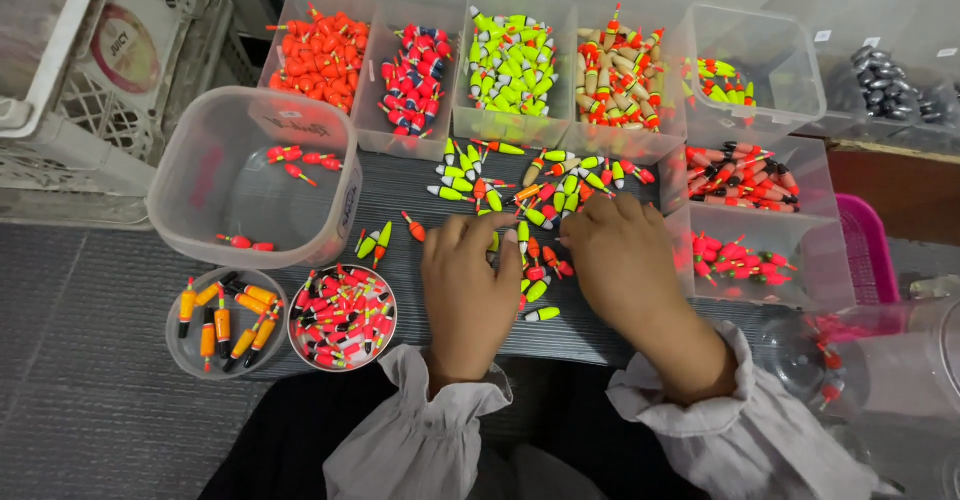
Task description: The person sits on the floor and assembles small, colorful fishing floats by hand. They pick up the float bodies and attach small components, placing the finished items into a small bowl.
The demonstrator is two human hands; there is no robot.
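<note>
Left hand (468, 282): lies palm down on the table (420, 195), fingers (492, 232) curled forward onto the loose floats (530, 200); whether anything is pinched under them cannot be told.
Right hand (622, 260): palm down just beside the left, fingers (590, 218) bent into the same scatter; their tips are hidden, so any hold cannot be told.
Loose floats: small fishing floats in yellow-green, orange and red, spread over the dark ribbed table between the hands and the row of bins, some lying between the two hands.
Back row: clear bins side by side, one of orange floats (322, 52), one of red and dark blue floats (415, 72), one of yellow-green floats (512, 58), one of tan wooden floats (618, 70).
Right side: a nearly bare clear bin (770, 45), with further bins of red floats (745, 175) below it.
Left side: a large clear tub (205, 150) holding a few red floats.
Near edge: a round bowl (342, 316) full of red and pink floats, and just beside it a round dish (185, 355) of orange and yellow floats.
Far right: a tray of grey lead sinkers (885, 82).
Sleeves: pale ruffled cuffs (440, 380) at both wrists.
</note>
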